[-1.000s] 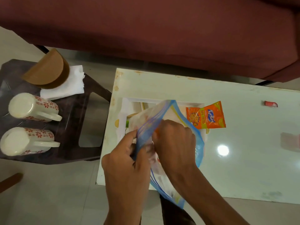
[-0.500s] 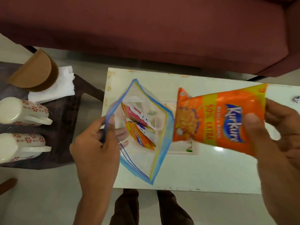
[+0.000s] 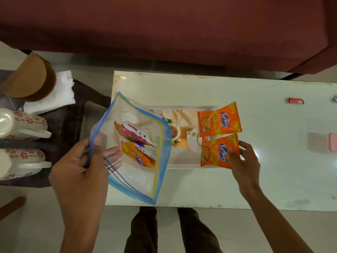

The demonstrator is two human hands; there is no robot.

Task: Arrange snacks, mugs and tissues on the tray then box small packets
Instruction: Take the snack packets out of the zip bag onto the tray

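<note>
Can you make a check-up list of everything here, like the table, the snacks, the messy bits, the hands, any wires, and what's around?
Surface: pale glossy table, rust spots along its edges.
Job's things: tray on the table; two orange packets, far one, near one, at its right end; zip bag with more packets; two mugs and tissues on the side stool.
Clutter: small red wrapper.
Grippers: left hand holds the bag; right hand on the near packet.
Cables: nothing seen.
Surroundings: maroon sofa, brown lid.

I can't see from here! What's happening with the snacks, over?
Left hand grips the zip bag. Right hand sets second orange packet on tray. Nothing in the way.
</note>
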